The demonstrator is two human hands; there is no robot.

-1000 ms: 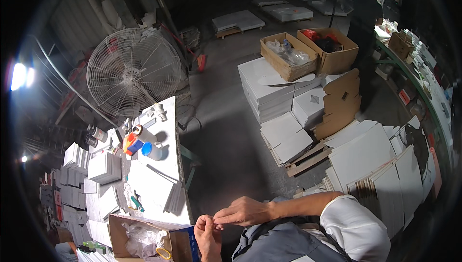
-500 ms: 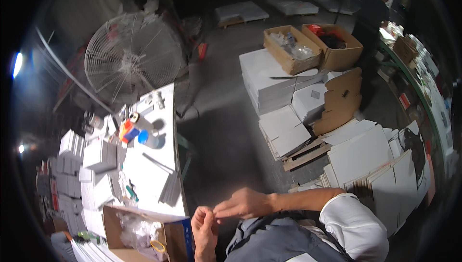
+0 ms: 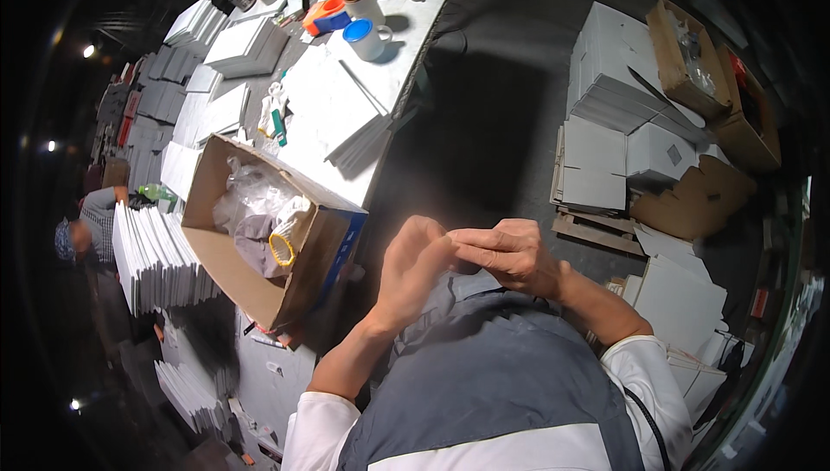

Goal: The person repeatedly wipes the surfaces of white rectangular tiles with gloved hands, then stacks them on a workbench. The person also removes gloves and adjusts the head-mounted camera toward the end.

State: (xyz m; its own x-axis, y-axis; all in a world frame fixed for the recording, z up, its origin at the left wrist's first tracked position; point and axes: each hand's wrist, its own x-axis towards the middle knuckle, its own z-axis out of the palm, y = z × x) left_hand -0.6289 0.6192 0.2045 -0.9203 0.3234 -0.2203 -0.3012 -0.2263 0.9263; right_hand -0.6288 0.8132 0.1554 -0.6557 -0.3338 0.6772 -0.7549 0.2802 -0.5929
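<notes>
In front of my grey apron, my two hands meet fingertip to fingertip. My left hand [image 3: 413,265], a little blurred, is closed in a pinch against the other hand's fingers. My right hand [image 3: 512,255] has its thumb and fingers pressed together, pointing left. Anything between the fingertips is too small or hidden to make out. Left of my hands stands an open cardboard box [image 3: 203,245], its outer side partly blue. Inside lie clear plastic bags [image 3: 251,190] and a white work glove [image 3: 290,222] with a yellow cuff.
A white-topped workbench [image 3: 316,91] holds a blue-lidded mug [image 3: 363,37], stacked white boards [image 3: 246,43] and a green-handled tool [image 3: 277,127]. At left are upright white panels [image 3: 160,255] and another person [image 3: 97,220]. White cartons [image 3: 609,56] and a wooden pallet [image 3: 596,231] stand right.
The view has swung left and down, bringing the cardboard box and both forearms further into sight. My hands stay together at the fingertips.
</notes>
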